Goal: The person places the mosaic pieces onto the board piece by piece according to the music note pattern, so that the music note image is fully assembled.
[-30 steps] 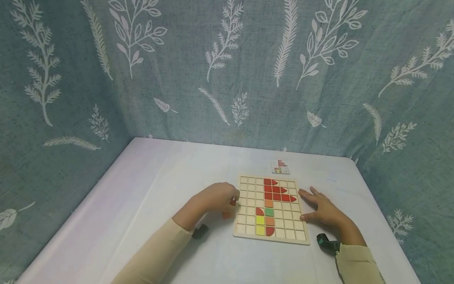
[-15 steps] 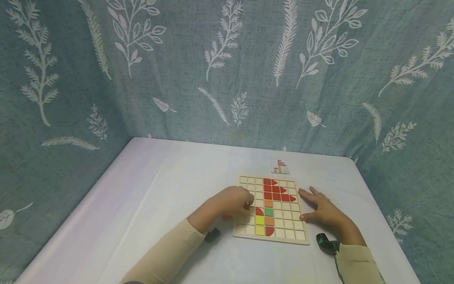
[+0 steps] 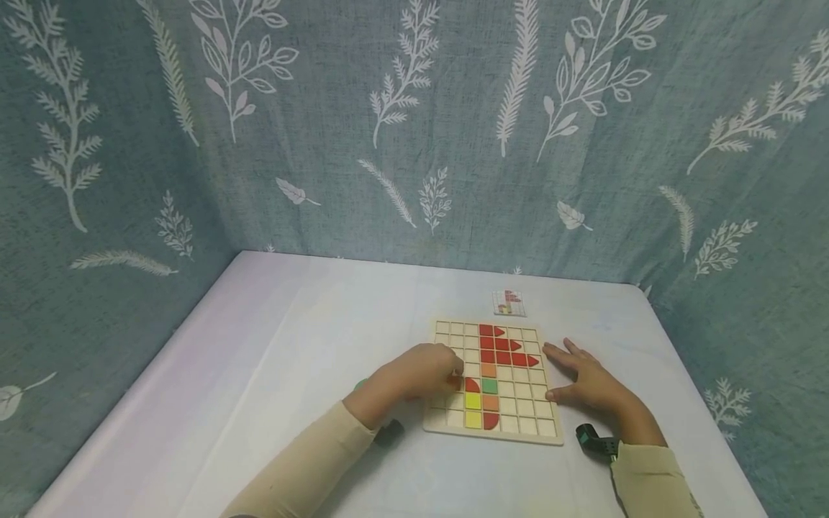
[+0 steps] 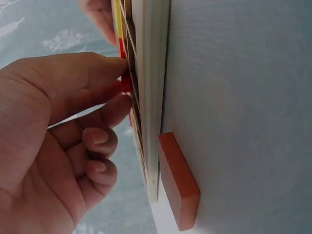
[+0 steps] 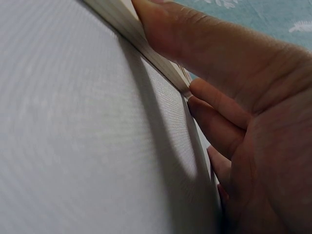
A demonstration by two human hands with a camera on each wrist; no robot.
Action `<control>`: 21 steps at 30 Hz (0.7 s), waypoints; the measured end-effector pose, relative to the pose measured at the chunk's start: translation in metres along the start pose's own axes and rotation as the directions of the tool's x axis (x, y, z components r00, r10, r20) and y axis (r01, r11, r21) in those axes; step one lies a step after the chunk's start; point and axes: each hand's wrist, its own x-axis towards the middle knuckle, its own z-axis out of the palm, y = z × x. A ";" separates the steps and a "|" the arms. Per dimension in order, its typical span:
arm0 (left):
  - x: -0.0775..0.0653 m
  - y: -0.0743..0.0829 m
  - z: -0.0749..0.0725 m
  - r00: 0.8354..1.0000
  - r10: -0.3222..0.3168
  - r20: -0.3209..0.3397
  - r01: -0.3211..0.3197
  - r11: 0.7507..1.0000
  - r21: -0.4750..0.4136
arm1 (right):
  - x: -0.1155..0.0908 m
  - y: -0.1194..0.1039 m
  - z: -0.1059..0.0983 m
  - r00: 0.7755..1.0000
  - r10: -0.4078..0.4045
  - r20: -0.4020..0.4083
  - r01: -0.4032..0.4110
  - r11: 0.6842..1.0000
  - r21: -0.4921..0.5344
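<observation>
My left hand [image 3: 424, 370] is over the left part of a wooden grid board [image 3: 521, 411]. In the left wrist view its thumb and fingers pinch a small red piece [image 4: 126, 83] at the board's surface; the piece's shape is mostly hidden. The board carries red squares and red pointed pieces [image 3: 514, 361], an orange square [image 3: 490, 403], a green square [image 3: 489, 386], yellow squares [image 3: 473, 401] and rounded red pieces [image 3: 491, 421]. My right hand [image 3: 592, 381] has its fingers spread, with thumb and fingertips touching the board's right edge.
An orange block [image 4: 179, 183] lies on the table beside the board's left edge. A small patterned card [image 3: 508, 303] lies beyond the board. Dark wrist devices [image 3: 596, 442] sit by both wrists. A patterned cloth [image 3: 414, 129] hangs behind the white table [image 3: 311, 309].
My left hand has moved right from beside the board to over its left columns, carrying the red piece. Over the last half second it has barely shifted. My right hand stays at the edge.
</observation>
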 end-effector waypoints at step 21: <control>0.001 0.002 0.002 1.000 0.027 -0.003 -0.028 0.999 -0.032 | 0.001 0.002 0.001 1.000 -0.001 -0.004 0.001 1.000 0.013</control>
